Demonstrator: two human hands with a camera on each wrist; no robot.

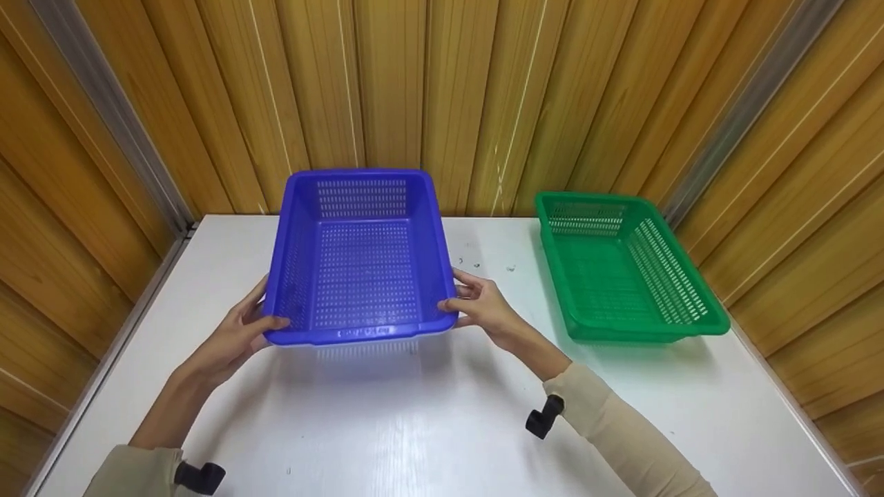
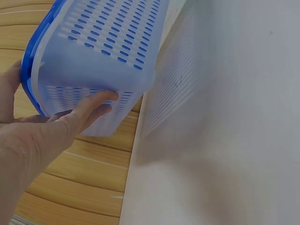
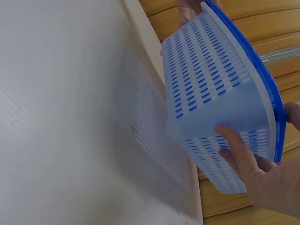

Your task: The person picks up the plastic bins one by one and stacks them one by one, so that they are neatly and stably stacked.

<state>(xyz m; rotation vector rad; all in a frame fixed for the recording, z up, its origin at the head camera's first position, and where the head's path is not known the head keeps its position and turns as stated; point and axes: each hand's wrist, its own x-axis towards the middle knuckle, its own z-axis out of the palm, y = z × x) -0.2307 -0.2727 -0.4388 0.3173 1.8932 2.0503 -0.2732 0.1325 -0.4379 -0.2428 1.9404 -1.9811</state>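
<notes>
A blue plastic basket (image 1: 366, 276) with a slotted floor and walls sits nested inside a whitish basket (image 3: 206, 108), whose pale slotted outside shows in both wrist views. The pair is raised over the white table, with a shadow below. My left hand (image 1: 231, 338) grips the near left corner, thumb over the blue rim and fingers against the pale outer wall (image 2: 56, 70). At the near right corner my right hand (image 1: 487, 307) holds on the same way, its thumb inside the rim. Nothing lies in the blue basket.
A green slotted basket (image 1: 621, 324) stands on the white table (image 1: 387, 442) to the right. Wood-patterned panels (image 1: 387, 90) rise behind and at both sides. Small dark marks (image 1: 511, 268) dot the tabletop between the baskets.
</notes>
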